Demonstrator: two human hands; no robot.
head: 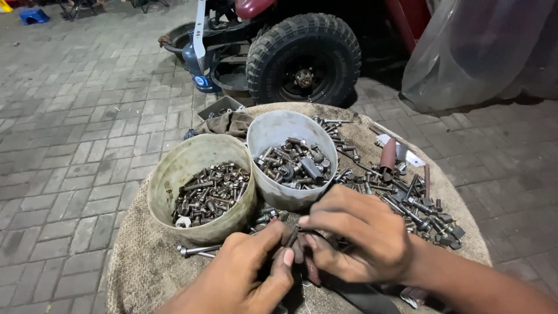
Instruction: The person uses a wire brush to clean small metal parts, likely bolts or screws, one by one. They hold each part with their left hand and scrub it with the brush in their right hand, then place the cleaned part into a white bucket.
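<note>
A: Start at the left. What's there?

B: At nine o'clock from the hands, the olive bowl (200, 186), a dull, scuffed plastic tub, heaped with steel bolts (212, 195), hex-headed and greasy. A long loose bolt (197, 250) lies on the sacking just below it.

A: And the hands?

B: The left hand (244, 279) comes in at six o'clock, thumb and fingers pinched together on a small dark bolt (292, 235). The right hand (363, 235) meets it from three o'clock, its fingertips closed on the same piece, so both are clamped on it above the burlap cover (145, 267).

A: So what stage is this?

B: It looks like sorting: one fastener held up between both hands, perhaps being checked or having a nut turned on it. I can't tell which. I'd judge the next move calls for a steady pinch and a twist, since the piece is short and slick.

A: Further right?

B: At twelve o'clock from the hands, the grey-white bowl (285, 160) holds chunkier mixed hardware. At two o'clock a loose pile of bolts (401, 195) sprawls over the coarse weave, with a rust-red cylinder (387, 156) upright-tilted among it. A knobbly black tyre (304, 58) stands beyond on the brick paving (75, 134).
</note>
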